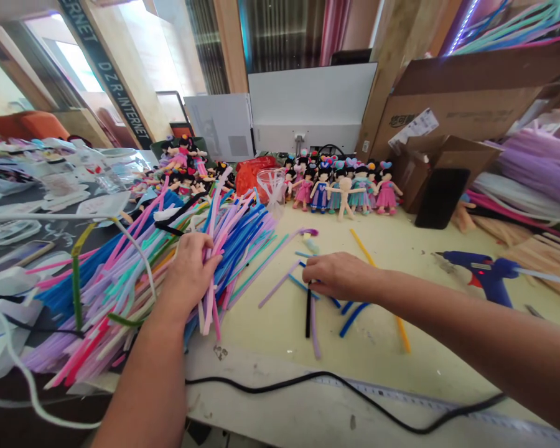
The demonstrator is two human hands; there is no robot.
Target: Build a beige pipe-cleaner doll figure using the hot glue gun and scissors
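On the left lies a big heap of fuzzy pipe cleaners (242, 230) in pink, blue, purple, green and other colours. My left hand (191, 267) rests on this heap, its fingers curled around some light pink pipe cleaners (210, 305). Over the table's middle, my right hand (338, 275) is closed in a pinch, fingertips at the top ends of a black pipe cleaner (308, 314) and a purple pipe cleaner (314, 330). What those fingertips hold is hidden. Short blue pipe cleaners (353, 320) and a long yellow pipe cleaner (402, 333) lie near it.
Small dolls (345, 186) stand in a row at the back, before a white monitor (312, 99). A blue glue gun (483, 270) lies at right, near a dark phone (443, 198) leaning on a cardboard box (422, 165). A black cable (261, 389) crosses the front edge.
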